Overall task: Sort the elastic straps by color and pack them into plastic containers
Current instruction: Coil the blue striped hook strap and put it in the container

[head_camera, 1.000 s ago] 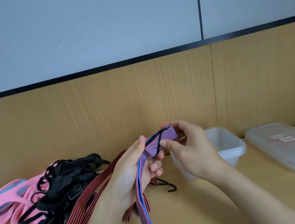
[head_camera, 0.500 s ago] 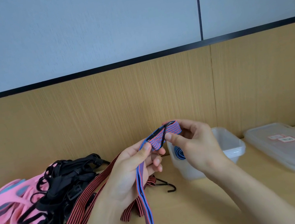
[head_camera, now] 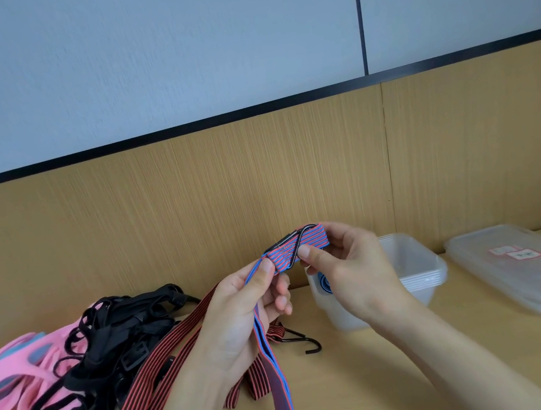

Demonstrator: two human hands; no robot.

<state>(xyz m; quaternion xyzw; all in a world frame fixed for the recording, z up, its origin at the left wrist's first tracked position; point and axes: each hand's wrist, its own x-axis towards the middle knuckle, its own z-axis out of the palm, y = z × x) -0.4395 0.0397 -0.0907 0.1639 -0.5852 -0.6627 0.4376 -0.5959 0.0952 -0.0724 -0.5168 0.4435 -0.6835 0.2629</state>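
Observation:
A blue-and-red striped elastic strap point(head_camera: 296, 247) with a metal hook is held up over the table, its end folded into a short loop. My left hand point(head_camera: 241, 310) pinches the strap just left of the fold, and the long tail hangs down past the palm. My right hand point(head_camera: 345, 270) pinches the folded end by the hook. Behind my right hand stands a stack of clear plastic containers point(head_camera: 420, 271), with something rolled and blue inside. Red-and-black striped straps point(head_camera: 154, 376) lie on the table below my left arm.
A heap of black straps point(head_camera: 108, 340) and pink straps point(head_camera: 8, 383) lies at the left. Clear lids point(head_camera: 529, 271) are stacked at the right. A loose black hook point(head_camera: 308, 345) rests near the table's middle. A wooden wall panel rises behind.
Both hands have lifted the strap's folded end slightly up and to the right. The fold now sits flatter, with the hook lying across it.

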